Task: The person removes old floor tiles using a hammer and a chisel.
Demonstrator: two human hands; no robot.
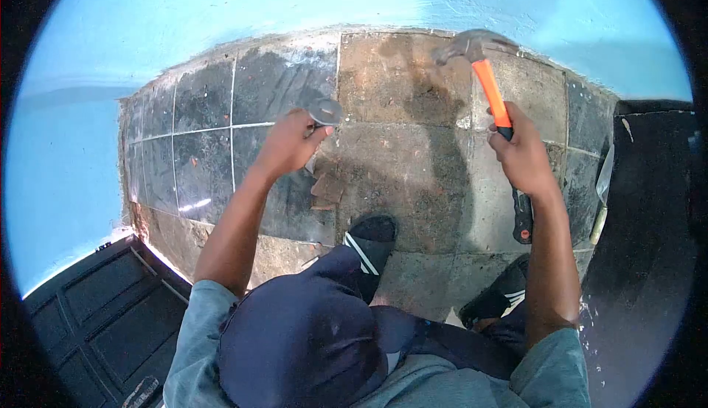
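Observation:
My right hand is closed around the handle of a claw hammer. The hammer has a dark metal head and an orange and black handle, and is raised over the floor on the right. My left hand grips a chisel by its upper part, with a round grey guard showing above the fist. Most of the chisel's shaft is hidden by the hand. Just below that fist lie broken brown tile pieces, near the border between dark tiles and bare mortar.
A light blue wall edges the floor at the back and left. My dark shoes with white stripes stand on the floor below my hands. A black panelled door is at lower left, and a dark surface runs along the right.

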